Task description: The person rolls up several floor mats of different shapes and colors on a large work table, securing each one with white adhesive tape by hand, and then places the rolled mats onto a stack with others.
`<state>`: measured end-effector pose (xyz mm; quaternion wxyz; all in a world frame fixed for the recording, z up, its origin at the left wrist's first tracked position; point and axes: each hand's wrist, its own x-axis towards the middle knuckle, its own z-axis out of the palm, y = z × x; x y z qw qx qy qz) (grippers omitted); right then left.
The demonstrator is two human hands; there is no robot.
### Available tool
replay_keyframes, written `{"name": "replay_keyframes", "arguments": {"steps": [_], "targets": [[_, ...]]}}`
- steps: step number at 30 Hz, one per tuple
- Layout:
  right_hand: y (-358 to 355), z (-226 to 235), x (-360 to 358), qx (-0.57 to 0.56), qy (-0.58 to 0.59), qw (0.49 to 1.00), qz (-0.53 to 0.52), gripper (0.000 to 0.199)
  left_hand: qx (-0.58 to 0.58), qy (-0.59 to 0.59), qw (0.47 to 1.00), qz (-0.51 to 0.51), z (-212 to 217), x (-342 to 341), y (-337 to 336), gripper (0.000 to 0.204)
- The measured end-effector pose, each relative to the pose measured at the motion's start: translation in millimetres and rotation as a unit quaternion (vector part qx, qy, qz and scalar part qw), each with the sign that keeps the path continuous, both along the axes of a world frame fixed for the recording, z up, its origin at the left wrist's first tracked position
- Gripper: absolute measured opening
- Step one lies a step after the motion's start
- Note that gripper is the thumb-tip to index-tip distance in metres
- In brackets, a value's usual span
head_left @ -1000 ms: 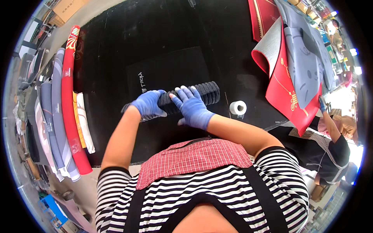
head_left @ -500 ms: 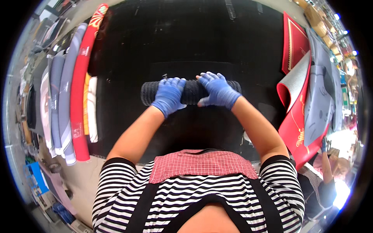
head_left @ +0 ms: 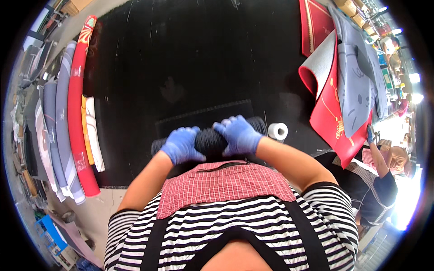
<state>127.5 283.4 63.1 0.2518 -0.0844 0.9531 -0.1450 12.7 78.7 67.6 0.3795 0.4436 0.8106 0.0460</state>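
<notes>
A dark ribbed roll of matting (head_left: 211, 142) lies crosswise on the black table, close to my apron. My left hand (head_left: 183, 144), in a blue glove with bare fingertips, wraps over its left part. Over its right part my right hand (head_left: 241, 135) curls in a matching glove, thumb on the near side. Both hands are closed on the roll and hide much of it. Just beyond it lies a dark flat strip (head_left: 235, 110) with a pale straight edge; whether it joins the roll I cannot tell. A small white roll (head_left: 277, 131) sits beside my right wrist.
Rolled mats, including a red one (head_left: 77, 104) and a grey-blue one (head_left: 63, 113), line the left side of the black table (head_left: 181, 54). Red mats (head_left: 327, 117) and a grey patterned mat (head_left: 355, 90) are heaped at the right. Another person (head_left: 373, 180) is at the lower right.
Both hands have brought the roll nearer to my body, with its right end now farther away than its left. The white roll, mostly behind my right arm before, now shows. My view has shifted.
</notes>
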Motion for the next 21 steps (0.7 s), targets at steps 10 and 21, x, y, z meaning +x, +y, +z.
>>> {"name": "replay_keyframes", "arguments": {"steps": [10,21], "targets": [[-17,-7,41,0.007,0.006,1.000,0.016,0.092,0.026,0.016,1.000,0.000,-6,45,-19,0.101],[22,8,38,-0.309,0.060,0.930,-0.191,0.085,0.039,-0.021,0.999,0.026,-11,31,-18,0.102]]}}
